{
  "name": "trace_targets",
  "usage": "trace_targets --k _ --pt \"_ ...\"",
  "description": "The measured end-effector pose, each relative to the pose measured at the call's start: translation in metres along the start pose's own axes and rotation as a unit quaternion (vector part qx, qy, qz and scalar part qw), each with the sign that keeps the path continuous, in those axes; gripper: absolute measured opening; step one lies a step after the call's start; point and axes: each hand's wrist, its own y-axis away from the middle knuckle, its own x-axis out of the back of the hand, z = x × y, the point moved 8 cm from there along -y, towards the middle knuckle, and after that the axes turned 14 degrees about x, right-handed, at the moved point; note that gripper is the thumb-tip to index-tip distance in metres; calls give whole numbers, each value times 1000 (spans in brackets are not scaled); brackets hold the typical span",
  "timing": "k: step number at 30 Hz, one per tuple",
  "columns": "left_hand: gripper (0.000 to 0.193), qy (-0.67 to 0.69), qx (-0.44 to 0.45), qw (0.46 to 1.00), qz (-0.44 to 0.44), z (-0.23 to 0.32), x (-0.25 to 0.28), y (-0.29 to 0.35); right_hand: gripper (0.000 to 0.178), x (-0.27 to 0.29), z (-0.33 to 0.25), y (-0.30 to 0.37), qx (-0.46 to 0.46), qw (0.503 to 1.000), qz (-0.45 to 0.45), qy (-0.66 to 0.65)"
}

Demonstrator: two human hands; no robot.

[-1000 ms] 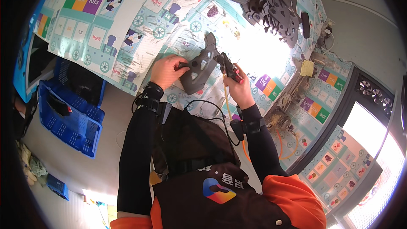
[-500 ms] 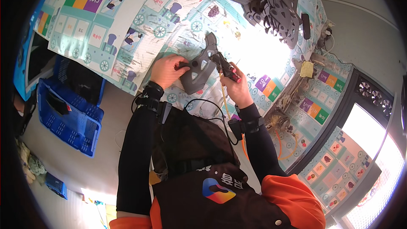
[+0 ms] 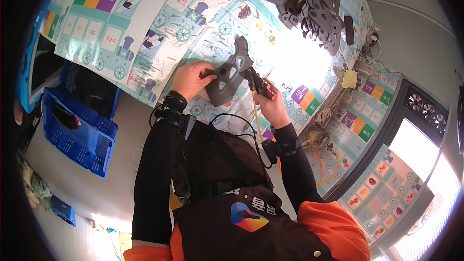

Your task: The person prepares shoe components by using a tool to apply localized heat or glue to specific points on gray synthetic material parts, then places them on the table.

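Observation:
A curved dark grey moulded piece (image 3: 227,85) with several rounded-triangle openings lies on the patterned table cover (image 3: 193,50). My left hand (image 3: 190,78) pinches its left edge, fingers closed. In my right hand (image 3: 273,102) is a black hand tool with red parts (image 3: 261,87), fingers wrapped round it. The tool's head is at the piece's right edge; I cannot tell whether it touches. A thin yellow hose (image 3: 256,116) runs down from near the tool.
A heap of similar dark grey pieces (image 3: 309,12) lies at the far side of the table. Blue plastic crates (image 3: 79,140) stand at lower left. A small black object (image 3: 348,30) sits by the table's right edge. Black cables (image 3: 227,114) loop between my wrists.
My right hand has shifted slightly right and down with the tool, whose head now sits lower along the piece's right edge. My left hand keeps its hold, nearly still.

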Motion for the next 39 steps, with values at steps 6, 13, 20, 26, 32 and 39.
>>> trace_targets --k 6,13,20,26,32,39 --pt "24 8 -8 1000 7 1 1 2 44 -6 -14 1 -8 1000 -14 -8" --pt "24 -1 2 1000 -1 2 1 2 30 -18 -28 -3 5 999 -27 -23" --pt "23 -4 -8 1000 9 2 2 2 29 -26 -30 -2 -11 999 -42 -16" --pt "21 4 -14 1000 15 1 3 3 31 -30 -22 5 -9 998 -55 -21" --pt "21 11 -10 1000 2 2 1 2 35 -29 -16 12 9 997 -75 18" --pt "21 23 -20 1000 0 3 2 2 38 -32 -18 21 -10 995 -97 19"
